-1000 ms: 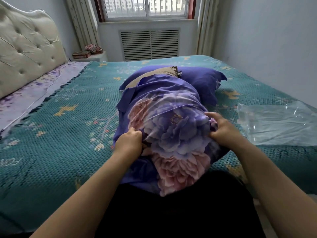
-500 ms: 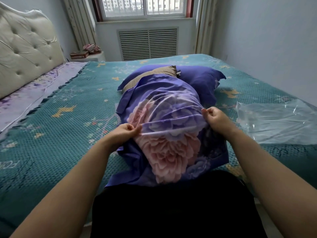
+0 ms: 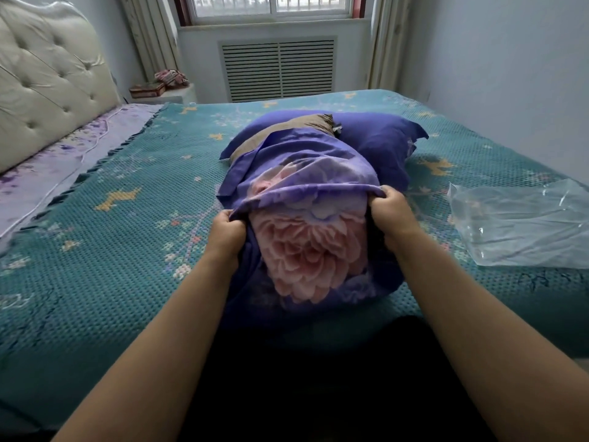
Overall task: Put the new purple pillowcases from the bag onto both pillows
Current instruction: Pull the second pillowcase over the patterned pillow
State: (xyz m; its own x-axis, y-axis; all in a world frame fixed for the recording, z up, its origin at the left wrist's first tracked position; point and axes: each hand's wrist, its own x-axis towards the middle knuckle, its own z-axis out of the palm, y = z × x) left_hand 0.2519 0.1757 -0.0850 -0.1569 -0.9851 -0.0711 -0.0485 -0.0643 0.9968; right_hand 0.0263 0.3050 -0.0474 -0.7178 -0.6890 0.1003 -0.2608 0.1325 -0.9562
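While both arms reach forward from the bottom of the head view, the left hand (image 3: 228,232) and the right hand (image 3: 391,212) each grip a fold of the purple pillowcase (image 3: 306,193), fingers curled tight round the cloth with the knuckles facing the camera. The fabric runs taut between the two fists as a raised edge, and below that edge shows a large pink flower print on the bundle lying against the person's dark lap. The pillowcase lies in the middle of the bed, on the teal bedspread (image 3: 121,237), and its far part drapes over a brown pillow (image 3: 287,130), of which only a strip along the top shows. Just behind and to the right of that lies a second pillow (image 3: 376,145) already in plain purple cloth, touching the first. Whether the brown pillow is inside the pillowcase or merely under it cannot be told.

To the right, well apart from the hands, a clear plastic bag (image 3: 522,224) lies flat and crumpled on the bedspread. On the left stands a cream tufted headboard (image 3: 47,84), with a lilac sheet (image 3: 54,173) showing beside the bedspread's ruffled edge. Beyond the bed a small nightstand (image 3: 165,95) carries a box and a bundle of patterned cloth, and a slatted radiator cover (image 3: 277,70) sits under the window (image 3: 271,6), curtains hanging at either side.
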